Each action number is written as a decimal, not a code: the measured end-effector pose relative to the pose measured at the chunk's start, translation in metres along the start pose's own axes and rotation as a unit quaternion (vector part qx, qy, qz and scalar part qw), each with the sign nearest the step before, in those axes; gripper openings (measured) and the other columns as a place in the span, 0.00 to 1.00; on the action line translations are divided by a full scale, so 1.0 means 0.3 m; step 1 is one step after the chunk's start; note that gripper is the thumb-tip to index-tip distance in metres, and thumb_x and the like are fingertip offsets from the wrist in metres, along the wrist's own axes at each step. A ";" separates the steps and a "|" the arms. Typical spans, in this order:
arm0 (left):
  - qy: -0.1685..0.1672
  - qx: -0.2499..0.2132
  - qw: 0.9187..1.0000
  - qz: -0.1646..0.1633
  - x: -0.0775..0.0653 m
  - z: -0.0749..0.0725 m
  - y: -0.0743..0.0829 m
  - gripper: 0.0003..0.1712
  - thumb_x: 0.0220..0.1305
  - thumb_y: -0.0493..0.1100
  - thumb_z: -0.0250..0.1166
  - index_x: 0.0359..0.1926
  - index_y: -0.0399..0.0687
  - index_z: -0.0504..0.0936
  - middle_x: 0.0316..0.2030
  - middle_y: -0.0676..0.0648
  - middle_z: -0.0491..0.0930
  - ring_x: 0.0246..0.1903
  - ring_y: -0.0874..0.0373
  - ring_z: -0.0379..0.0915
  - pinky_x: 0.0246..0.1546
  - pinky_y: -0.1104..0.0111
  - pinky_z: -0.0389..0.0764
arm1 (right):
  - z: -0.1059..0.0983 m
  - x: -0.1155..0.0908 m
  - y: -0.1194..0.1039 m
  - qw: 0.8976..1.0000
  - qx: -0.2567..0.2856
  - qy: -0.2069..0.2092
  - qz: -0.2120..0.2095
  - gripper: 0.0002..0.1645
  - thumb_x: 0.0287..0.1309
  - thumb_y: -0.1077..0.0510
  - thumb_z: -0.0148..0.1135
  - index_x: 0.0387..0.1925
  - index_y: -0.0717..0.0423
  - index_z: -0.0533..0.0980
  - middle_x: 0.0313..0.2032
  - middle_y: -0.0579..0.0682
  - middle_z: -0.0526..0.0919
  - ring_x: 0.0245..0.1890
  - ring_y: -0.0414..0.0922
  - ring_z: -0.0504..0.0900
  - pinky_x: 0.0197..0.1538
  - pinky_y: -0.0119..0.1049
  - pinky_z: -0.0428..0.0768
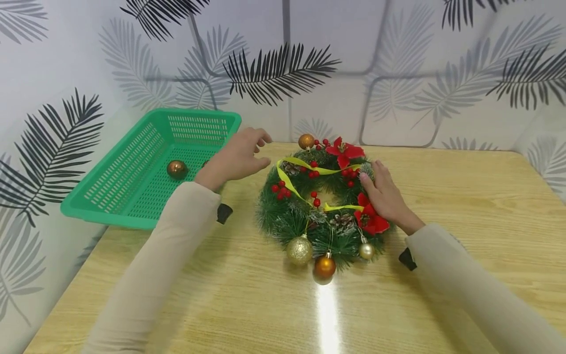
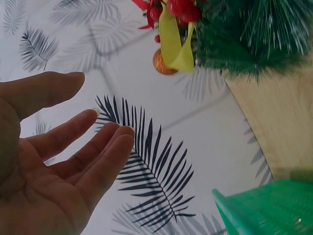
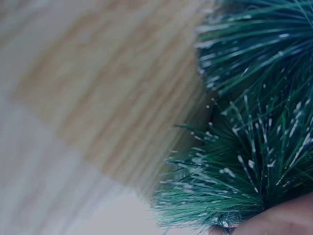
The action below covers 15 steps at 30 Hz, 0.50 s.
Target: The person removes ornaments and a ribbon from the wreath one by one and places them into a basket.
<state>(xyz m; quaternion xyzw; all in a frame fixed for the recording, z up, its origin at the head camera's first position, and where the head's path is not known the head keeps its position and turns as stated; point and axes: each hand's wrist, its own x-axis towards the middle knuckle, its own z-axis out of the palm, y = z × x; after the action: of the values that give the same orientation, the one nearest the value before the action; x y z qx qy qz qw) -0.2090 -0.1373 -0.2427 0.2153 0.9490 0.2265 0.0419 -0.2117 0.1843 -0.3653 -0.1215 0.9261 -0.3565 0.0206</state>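
A green Christmas wreath lies on the table, dressed with red flowers, red berries, pine cones and a yellow ribbon. Along its front edge sit a glittery gold ball, an orange ball and a small pale gold ball. At its back is another orange ball. My right hand rests on the wreath's right side, fingers extended along the outer edge and thumb over the greenery. Between basket and wreath, my left hand is raised in the air, fingers loosely bent, holding nothing.
A green plastic basket stands at the left, with a brown ball inside and another partly hidden behind my left wrist. The wooden table meets a wall with a leaf pattern at the back.
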 end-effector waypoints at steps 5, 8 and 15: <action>-0.012 -0.012 1.000 0.009 -0.010 0.042 0.028 0.25 0.65 0.39 0.59 0.61 0.35 0.68 0.57 0.35 0.70 0.55 0.43 0.69 0.56 0.55 0.73 | 0.001 0.000 0.002 1.000 0.002 0.005 -0.004 0.46 0.72 0.36 0.27 0.73 0.68 0.36 0.73 0.66 0.34 0.73 0.64 0.34 0.71 0.63 0.40; -0.017 -0.019 1.000 0.016 -0.018 0.064 0.039 0.24 0.65 0.39 0.59 0.60 0.34 0.68 0.57 0.35 0.70 0.56 0.43 0.69 0.56 0.54 0.73 | 0.002 -0.003 0.003 1.000 0.006 0.001 -0.003 0.46 0.71 0.36 0.27 0.73 0.66 0.36 0.74 0.65 0.33 0.73 0.64 0.33 0.71 0.63 0.39; -0.021 -0.019 0.999 0.021 -0.046 0.121 0.057 0.24 0.65 0.40 0.59 0.60 0.35 0.70 0.56 0.35 0.72 0.54 0.43 0.70 0.54 0.55 0.73 | 0.001 -0.009 0.001 1.000 0.011 -0.003 -0.001 0.46 0.71 0.36 0.27 0.73 0.65 0.35 0.74 0.63 0.32 0.73 0.63 0.31 0.71 0.63 0.37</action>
<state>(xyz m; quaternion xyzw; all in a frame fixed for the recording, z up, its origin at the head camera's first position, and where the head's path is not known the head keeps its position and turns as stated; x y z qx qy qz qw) -0.1835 -0.1145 -0.2677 0.2391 0.9387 0.2405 0.0614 -0.2091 0.1850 -0.3657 -0.1234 0.9221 -0.3659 0.0242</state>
